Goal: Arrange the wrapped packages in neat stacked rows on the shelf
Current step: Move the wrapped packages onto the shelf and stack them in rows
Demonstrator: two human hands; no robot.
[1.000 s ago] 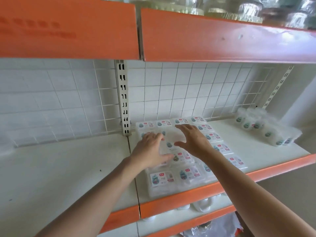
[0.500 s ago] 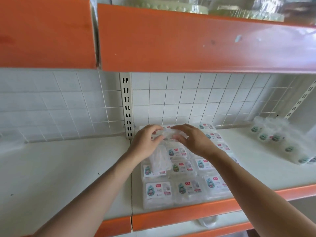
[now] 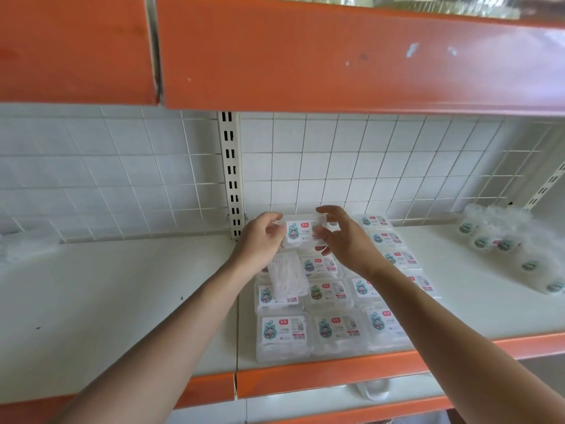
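Head view, held package (image 3: 301, 232): a clear wrapped box with its label facing the camera, lifted above the back edge of the shelf (image 3: 122, 301), just right of the slotted upright (image 3: 230, 175).
Left hand (image 3: 260, 240): grasps the left end of the held package, fingers curled round it.
Right hand (image 3: 345, 240): grips the right end, thumb on top and fingers underneath.
Rows of packages (image 3: 336, 332): lie flat with labels up, in columns running from the orange front edge to the back edge, touching side by side.
Loose package (image 3: 287, 275): plain side up, tilted askew on top of the left column, below the left hand.
Round tubs (image 3: 504, 249): a wrapped cluster near the right back corner, well apart from the rows.
Wire grid (image 3: 367, 163): white, along the back edge.
Upper shelf (image 3: 305, 56): orange-fronted, overhead.
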